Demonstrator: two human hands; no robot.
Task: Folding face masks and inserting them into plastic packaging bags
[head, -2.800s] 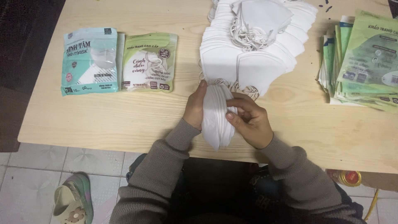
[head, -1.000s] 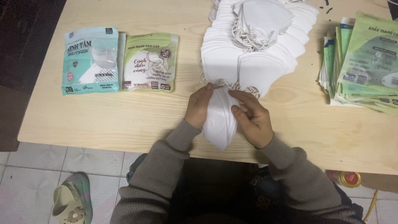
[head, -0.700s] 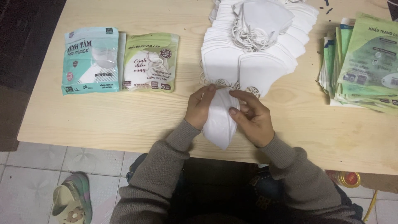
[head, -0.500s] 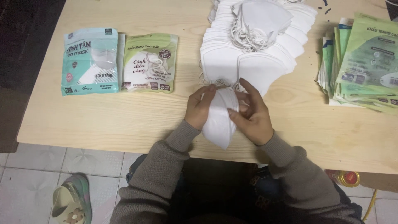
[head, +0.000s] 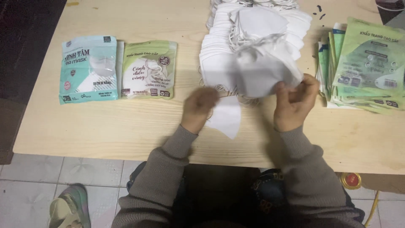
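Note:
My left hand (head: pixel 199 108) grips a small stack of folded white face masks (head: pixel 225 118) lying on the wooden table (head: pixel 126 122). My right hand (head: pixel 295 101) is lifted to the right and pinches a blurred white mask (head: pixel 263 69) over the big pile of loose white masks (head: pixel 219 63). Both hands sit near the table's front edge.
Two filled mask packets lie at the left, a teal one (head: pixel 89 69) and a green one (head: pixel 148 69). A stack of empty green packets (head: pixel 367 63) sits at the right. Below the table are a slipper (head: pixel 69 207) and tiled floor.
My right hand has left the small stack and moved right and up, picking a mask from the pile. The left hand stays on the stack.

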